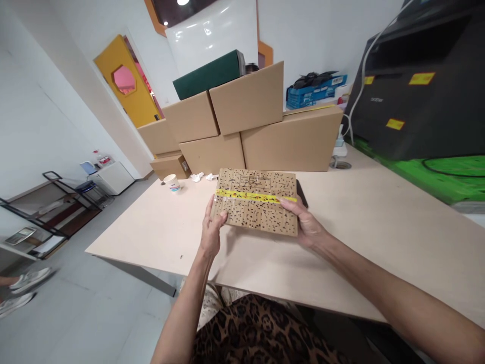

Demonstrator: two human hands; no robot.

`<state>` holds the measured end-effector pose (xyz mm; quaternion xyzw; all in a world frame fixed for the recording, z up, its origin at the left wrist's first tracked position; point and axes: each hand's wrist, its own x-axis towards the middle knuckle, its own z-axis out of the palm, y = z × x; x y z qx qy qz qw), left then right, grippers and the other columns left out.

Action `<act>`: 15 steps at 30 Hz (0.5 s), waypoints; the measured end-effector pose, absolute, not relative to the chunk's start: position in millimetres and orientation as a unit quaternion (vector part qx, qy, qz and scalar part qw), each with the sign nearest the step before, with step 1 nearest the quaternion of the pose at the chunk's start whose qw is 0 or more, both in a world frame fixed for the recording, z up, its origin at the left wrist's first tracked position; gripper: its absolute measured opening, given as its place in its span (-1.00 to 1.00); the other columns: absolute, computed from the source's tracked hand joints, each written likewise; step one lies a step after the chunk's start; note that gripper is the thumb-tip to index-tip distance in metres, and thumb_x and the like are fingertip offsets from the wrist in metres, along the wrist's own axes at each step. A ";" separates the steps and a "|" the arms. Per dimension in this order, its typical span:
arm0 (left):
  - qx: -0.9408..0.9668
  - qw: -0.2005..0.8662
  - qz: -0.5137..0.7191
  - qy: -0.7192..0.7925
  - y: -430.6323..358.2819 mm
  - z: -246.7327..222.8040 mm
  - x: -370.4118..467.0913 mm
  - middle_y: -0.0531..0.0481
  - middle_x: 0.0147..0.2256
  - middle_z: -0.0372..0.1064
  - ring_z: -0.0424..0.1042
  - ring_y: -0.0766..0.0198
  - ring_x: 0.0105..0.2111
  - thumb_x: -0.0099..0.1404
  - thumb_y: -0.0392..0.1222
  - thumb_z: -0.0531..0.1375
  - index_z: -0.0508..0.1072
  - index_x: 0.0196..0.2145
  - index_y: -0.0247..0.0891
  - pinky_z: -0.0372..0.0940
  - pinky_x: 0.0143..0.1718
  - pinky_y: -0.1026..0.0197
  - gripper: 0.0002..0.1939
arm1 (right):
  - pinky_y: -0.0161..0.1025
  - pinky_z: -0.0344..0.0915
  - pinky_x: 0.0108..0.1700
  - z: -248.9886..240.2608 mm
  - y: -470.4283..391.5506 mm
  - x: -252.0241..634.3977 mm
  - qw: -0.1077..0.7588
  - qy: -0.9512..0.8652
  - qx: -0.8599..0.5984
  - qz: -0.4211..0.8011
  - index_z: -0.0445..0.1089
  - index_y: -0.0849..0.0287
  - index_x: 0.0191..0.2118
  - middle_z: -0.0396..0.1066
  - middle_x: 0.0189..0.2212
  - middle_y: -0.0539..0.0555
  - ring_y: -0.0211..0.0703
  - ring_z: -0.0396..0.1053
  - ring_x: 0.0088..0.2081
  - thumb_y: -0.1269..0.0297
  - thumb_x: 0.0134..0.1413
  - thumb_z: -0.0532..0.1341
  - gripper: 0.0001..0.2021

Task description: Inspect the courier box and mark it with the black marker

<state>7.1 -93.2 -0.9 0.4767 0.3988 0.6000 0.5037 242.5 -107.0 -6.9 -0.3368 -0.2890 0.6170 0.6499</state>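
Cardboard box (257,216) (print (255,181) illegible).

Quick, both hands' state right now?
Left hand: closed on the speckled box, at its left edge.
Right hand: closed on the same box, at its right edge.

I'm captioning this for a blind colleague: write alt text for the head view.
A person's left hand and right hand hold a dark-speckled cardboard box with yellow tape across it, over a pale table. Beyond are a paper cup, crumpled white scraps and stacked plain cartons topped by a dark green object.
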 end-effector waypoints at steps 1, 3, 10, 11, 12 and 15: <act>0.467 0.490 0.615 0.405 -92.6 1.1 8.5 -0.19 0.28 0.42 0.44 -0.07 0.19 0.06 0.05 0.45 0.36 0.34 -0.14 0.44 -0.03 0.13 -0.09 | 0.29 0.42 0.25 -7.3 -109.1 241.0 0.642 -0.296 -0.337 0.622 0.34 -0.11 0.18 0.51 0.21 0.08 0.29 0.40 0.29 0.17 -0.26 0.54 -0.21; 0.448 0.476 0.626 0.425 -91.8 5.1 9.5 -0.18 0.21 0.47 0.51 -0.01 0.06 0.05 0.04 0.43 0.38 0.33 -0.16 0.45 -0.19 0.20 -0.11 | 0.29 0.38 0.29 -8.0 -113.1 238.5 0.622 -0.314 -0.335 0.634 0.33 -0.15 0.19 0.54 0.18 0.03 0.26 0.40 0.28 0.22 -0.33 0.57 -0.16; 0.490 0.465 0.599 0.429 -100.4 5.4 2.7 -0.21 0.28 0.37 0.46 -0.03 0.12 0.06 0.29 0.45 0.25 0.40 -0.08 0.46 -0.17 0.18 0.04 | 0.22 0.37 0.30 -5.1 -113.7 241.9 0.610 -0.308 -0.330 0.652 0.35 -0.17 0.15 0.58 0.12 -0.02 0.19 0.43 0.26 0.20 -0.30 0.56 -0.21; 0.501 0.456 0.598 0.428 -101.1 5.0 1.3 -0.21 0.29 0.36 0.44 -0.04 0.14 0.04 0.32 0.46 0.28 0.38 -0.08 0.46 -0.12 0.17 0.04 | 0.21 0.39 0.27 -5.2 -113.0 243.4 0.604 -0.304 -0.330 0.658 0.36 -0.17 0.13 0.58 0.12 -0.02 0.18 0.43 0.25 0.15 -0.25 0.56 -0.26; 0.508 0.445 0.597 0.434 -101.1 5.3 -0.2 -0.22 0.27 0.37 0.44 -0.03 0.14 0.02 0.34 0.46 0.33 0.33 -0.10 0.46 -0.12 0.17 0.01 | 0.21 0.41 0.24 -5.4 -112.4 244.8 0.595 -0.303 -0.329 0.667 0.37 -0.16 0.11 0.58 0.11 0.00 0.18 0.44 0.24 0.09 -0.20 0.55 -0.31; 0.494 0.432 0.579 0.484 -99.7 8.6 -4.4 -0.22 0.11 0.47 0.48 0.04 -0.02 0.00 0.43 0.42 0.46 0.17 -0.17 0.42 -0.29 0.23 -0.09 | 0.20 0.47 0.15 -5.7 -111.7 247.9 0.564 -0.314 -0.318 0.695 0.38 -0.15 0.08 0.58 0.09 0.02 0.19 0.45 0.22 0.01 -0.11 0.50 -0.41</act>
